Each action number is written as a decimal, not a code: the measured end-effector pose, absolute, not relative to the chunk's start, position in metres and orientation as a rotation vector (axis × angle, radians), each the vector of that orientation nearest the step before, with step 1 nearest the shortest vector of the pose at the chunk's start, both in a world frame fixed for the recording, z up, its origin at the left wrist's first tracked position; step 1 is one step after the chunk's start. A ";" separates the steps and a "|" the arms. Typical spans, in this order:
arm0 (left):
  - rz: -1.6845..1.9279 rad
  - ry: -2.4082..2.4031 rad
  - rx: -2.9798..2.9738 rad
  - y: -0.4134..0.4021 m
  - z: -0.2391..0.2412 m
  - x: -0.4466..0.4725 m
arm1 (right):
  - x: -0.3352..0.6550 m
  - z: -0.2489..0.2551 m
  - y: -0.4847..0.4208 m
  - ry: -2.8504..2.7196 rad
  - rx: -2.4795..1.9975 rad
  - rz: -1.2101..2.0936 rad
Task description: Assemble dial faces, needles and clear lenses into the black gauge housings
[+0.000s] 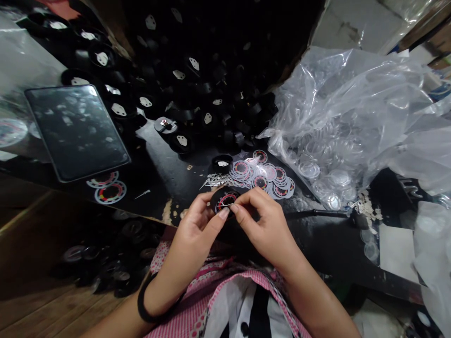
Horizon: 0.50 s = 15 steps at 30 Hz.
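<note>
My left hand (199, 223) is wrapped round a small black gauge (225, 197), its dial facing up with red and white markings. A thin pale pointer (221, 205) shows on the dial. At the gauge's right edge my right hand (262, 218) is closed in a pinch, thumb and forefinger tips meeting over the dial. What lies between those fingertips is too small to make out. Just beyond the hands are a heap of white pointers (216, 180), a pile of printed dial discs (243, 171) and another black gauge body (221, 163).
Many black gauge bodies (181, 141) are heaped at the back. A dark tablet-like panel (79, 134) sits left, beside two dial discs (110, 193). On the right are a plastic bag (334, 122) of clear round covers, a black-handled tool (317, 213) and a white card (398, 251).
</note>
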<state>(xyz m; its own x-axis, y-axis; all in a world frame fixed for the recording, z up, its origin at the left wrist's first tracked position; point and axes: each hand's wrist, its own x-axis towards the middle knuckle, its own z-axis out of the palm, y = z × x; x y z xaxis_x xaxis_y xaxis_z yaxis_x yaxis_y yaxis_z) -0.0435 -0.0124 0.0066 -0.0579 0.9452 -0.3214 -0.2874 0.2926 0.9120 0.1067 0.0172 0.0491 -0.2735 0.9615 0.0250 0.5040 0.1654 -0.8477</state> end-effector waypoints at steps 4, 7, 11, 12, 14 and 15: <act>1.174 1.293 0.852 -0.013 0.015 -0.043 | 0.107 0.052 0.014 -1.900 -1.399 1.008; 1.186 1.345 0.905 -0.016 0.018 -0.044 | 0.105 0.054 0.009 -1.919 -1.440 1.000; 1.170 1.439 0.982 -0.021 0.022 -0.046 | 0.104 0.056 0.001 -1.892 -1.451 1.027; 1.162 1.456 1.012 -0.022 0.022 -0.048 | 0.103 0.056 0.000 -1.878 -1.445 1.035; 1.146 1.469 1.074 -0.023 0.022 -0.050 | 0.101 0.054 -0.002 -1.849 -1.451 1.046; 1.137 1.470 1.096 -0.023 0.020 -0.051 | 0.099 0.053 -0.001 -1.835 -1.469 1.052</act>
<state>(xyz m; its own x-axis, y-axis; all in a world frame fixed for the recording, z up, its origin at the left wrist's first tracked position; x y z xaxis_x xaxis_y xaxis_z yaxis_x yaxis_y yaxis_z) -0.0506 -0.0230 0.0200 -0.1524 0.9766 -0.1514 0.0990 0.1675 0.9809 0.0992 -0.0013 0.0526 -0.2442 0.9686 -0.0475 0.5301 0.0923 -0.8429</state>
